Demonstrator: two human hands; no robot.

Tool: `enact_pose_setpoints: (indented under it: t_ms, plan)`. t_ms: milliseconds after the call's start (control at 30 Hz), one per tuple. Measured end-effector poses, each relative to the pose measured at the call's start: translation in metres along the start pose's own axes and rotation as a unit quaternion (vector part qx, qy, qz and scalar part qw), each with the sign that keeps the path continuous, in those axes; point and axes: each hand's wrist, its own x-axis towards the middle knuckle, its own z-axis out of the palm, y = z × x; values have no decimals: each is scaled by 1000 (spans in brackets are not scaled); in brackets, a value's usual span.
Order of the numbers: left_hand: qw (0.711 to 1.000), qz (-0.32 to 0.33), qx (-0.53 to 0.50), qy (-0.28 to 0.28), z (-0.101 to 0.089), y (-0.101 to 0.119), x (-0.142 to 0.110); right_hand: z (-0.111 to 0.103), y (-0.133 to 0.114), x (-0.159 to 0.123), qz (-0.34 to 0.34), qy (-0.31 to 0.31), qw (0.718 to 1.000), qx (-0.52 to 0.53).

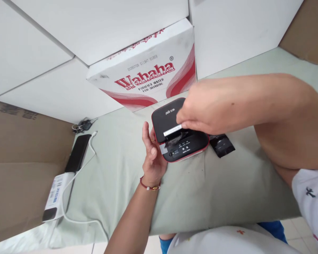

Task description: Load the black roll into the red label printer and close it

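A black device with rounded corners and a red rim rests at a tilt on the green cloth. White lettering and small icons mark its face; I cannot tell its exact kind. My left hand supports its left side, a finger and the thumb raised, the other fingers partly hidden behind it. Closed above the device, my right hand pinches the right end of a narrow white strip. Dark, shiny film shows just below the strip. On the cloth to the right lies a small black glossy packet, partly behind the device.
Behind the device stands a white Wahaha water carton against white panels. Keys, a black phone-like slab, a white cable and a white box lie left, beside brown cardboard. Green cloth covers the surface.
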Motion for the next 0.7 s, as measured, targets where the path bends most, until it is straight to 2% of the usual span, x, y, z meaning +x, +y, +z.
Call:
enact_pose_setpoints:
  t_ms: [67, 167, 367, 467, 633, 700]
  plan:
    - [1000, 12, 17, 22, 3, 1, 0, 6, 1, 3, -18, -25, 1000, 2]
    - [997, 33, 47, 44, 7, 1, 1, 13, 3, 8, -18, -30, 999, 18]
    - [996, 48, 40, 56, 11, 1, 5, 10, 0, 13, -18, -23, 1000, 4]
    - [997, 45, 46, 40, 7, 0, 3, 6, -2, 14, -18, -23, 1000, 6]
    - [998, 19, 53, 4, -4, -1, 1, 1, 2, 11, 28, -9, 998, 48]
    - [999, 17, 47, 2, -5, -1, 2, 2, 5, 7, -8, -5, 998, 66]
